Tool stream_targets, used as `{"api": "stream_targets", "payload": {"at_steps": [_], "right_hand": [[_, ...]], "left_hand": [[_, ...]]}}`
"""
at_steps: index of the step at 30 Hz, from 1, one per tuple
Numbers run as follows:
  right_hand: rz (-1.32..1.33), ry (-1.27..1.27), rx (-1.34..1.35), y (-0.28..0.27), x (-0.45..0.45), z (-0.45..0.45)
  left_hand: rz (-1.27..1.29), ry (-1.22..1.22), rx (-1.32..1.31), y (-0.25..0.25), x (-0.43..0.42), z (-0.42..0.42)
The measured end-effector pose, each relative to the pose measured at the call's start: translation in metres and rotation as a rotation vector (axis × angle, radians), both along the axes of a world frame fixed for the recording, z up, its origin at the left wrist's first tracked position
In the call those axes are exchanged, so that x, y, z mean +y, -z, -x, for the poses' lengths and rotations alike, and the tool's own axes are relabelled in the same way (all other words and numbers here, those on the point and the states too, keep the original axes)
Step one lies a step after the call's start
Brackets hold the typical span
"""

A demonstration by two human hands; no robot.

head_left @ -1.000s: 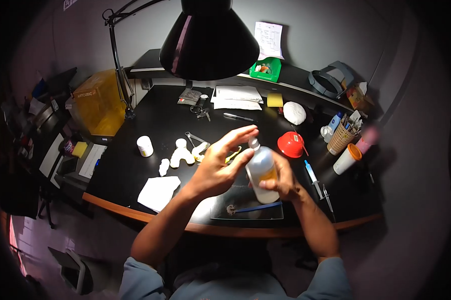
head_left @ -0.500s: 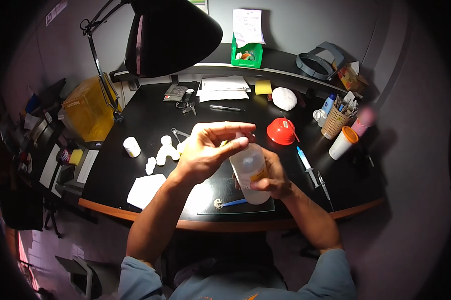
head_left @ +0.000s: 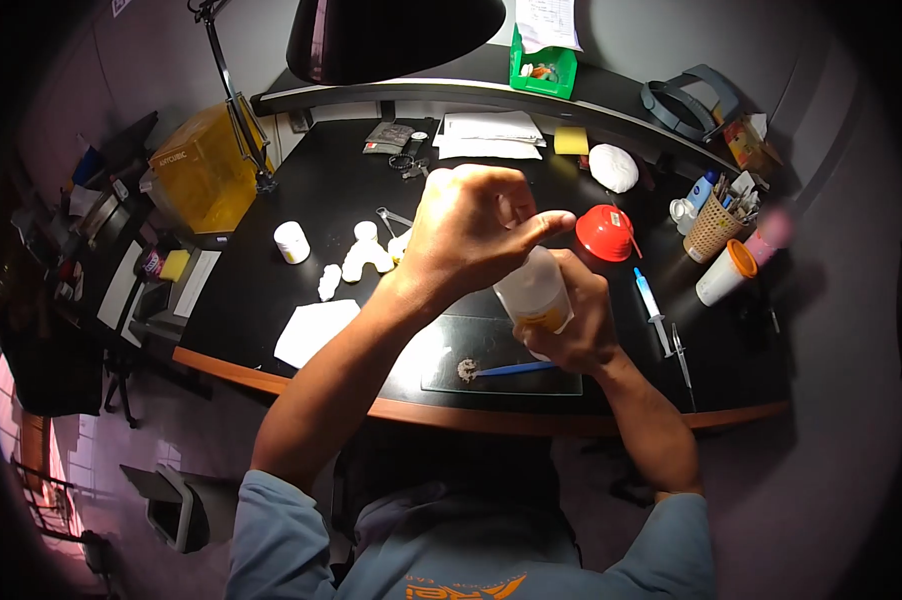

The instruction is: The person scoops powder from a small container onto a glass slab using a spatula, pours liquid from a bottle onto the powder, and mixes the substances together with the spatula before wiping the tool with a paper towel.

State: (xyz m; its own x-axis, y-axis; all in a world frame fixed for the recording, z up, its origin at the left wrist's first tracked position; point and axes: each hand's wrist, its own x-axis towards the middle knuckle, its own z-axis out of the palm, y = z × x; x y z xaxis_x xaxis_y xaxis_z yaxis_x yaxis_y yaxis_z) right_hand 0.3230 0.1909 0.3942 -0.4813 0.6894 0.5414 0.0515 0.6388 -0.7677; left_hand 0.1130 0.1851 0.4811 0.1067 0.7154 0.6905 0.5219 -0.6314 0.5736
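1. at the near edge of the desk (head_left: 481, 413), a glass plate (head_left: 449, 342) lies flat, probably so that the pale lump (head_left: 466, 370) on it keeps off the black top; a blue stick (head_left: 514, 370) rests there, one end at the lump.
2. above the plate's far part, the right hand (head_left: 579, 318) is clamped round the lower body of a cloudy bottle (head_left: 531, 285), holding it tilted off the desk; so firm a wrap seems meant to steady it.
3. over the bottle's top, the left hand (head_left: 468, 228) has its fingers curled and thumb stretched out; it hides the neck, so i cannot tell whether it grips anything.
4. to the left, a white sheet (head_left: 316, 330) lies flat, with a white mould (head_left: 366, 255) and a small tub (head_left: 292, 242) beyond.
5. to the right, a syringe (head_left: 649, 300) and a red bowl (head_left: 603, 234) sit apart from the plate, likely to leave the middle free for the hands.
6. farthest, a lamp (head_left: 391, 40) hangs over the desk, presumably to light it.
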Motion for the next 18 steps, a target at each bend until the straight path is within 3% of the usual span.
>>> {"api": "stream_targets", "payload": {"at_steps": [1,4,8,12,14,15,18], "right_hand": [[0.057,0.000,0.026,0.001,0.000,-0.001],[0.158,-0.044,0.079,-0.003,0.004,-0.007],[0.184,-0.071,0.088,-0.007,0.003,-0.009],[0.125,-0.027,0.021,-0.005,0.004,-0.008],[0.122,0.019,-0.066,-0.012,0.000,-0.010],[0.042,0.030,0.026,-0.006,0.004,-0.007],[-0.108,0.090,-0.076,-0.009,0.002,-0.006]], "left_hand": [[0.047,0.021,0.100,-0.003,-0.004,0.004],[-0.145,0.280,0.238,-0.007,-0.007,0.021],[-0.046,0.350,0.349,-0.016,-0.005,0.036],[0.073,0.296,0.455,-0.026,-0.006,0.036],[-0.046,0.171,0.530,-0.018,-0.008,0.031],[-0.105,0.110,0.565,-0.014,-0.010,0.027],[0.067,-0.046,0.682,-0.013,-0.016,0.015]]}}
